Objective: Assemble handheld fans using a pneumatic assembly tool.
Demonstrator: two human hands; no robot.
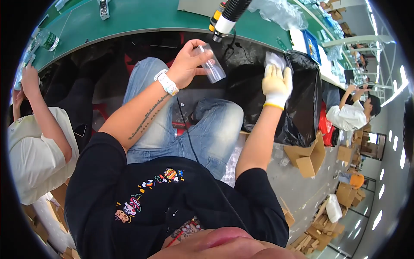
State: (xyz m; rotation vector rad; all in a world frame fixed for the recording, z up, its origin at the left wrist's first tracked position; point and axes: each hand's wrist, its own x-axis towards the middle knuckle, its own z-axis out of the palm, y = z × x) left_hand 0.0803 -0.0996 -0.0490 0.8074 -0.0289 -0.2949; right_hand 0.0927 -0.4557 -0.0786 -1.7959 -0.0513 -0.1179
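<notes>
My bare left hand is closed around a clear plastic tube, thumb and fingers on its upper part. The tube tilts down to the right, over the gap between my knees and the bench. My right hand wears a pale glove with a yellow cuff. Its fingers are stretched out and slightly apart against a piece of clear plastic at the opening of a black plastic bag. The glove hides the lower part of that clear piece, and its shape is unclear.
Ahead runs a green workbench, with a black-and-white tool on an arm hanging at its edge. A bottle stands at the left. Co-workers sit to my left and far right. An open cardboard box is on the floor.
</notes>
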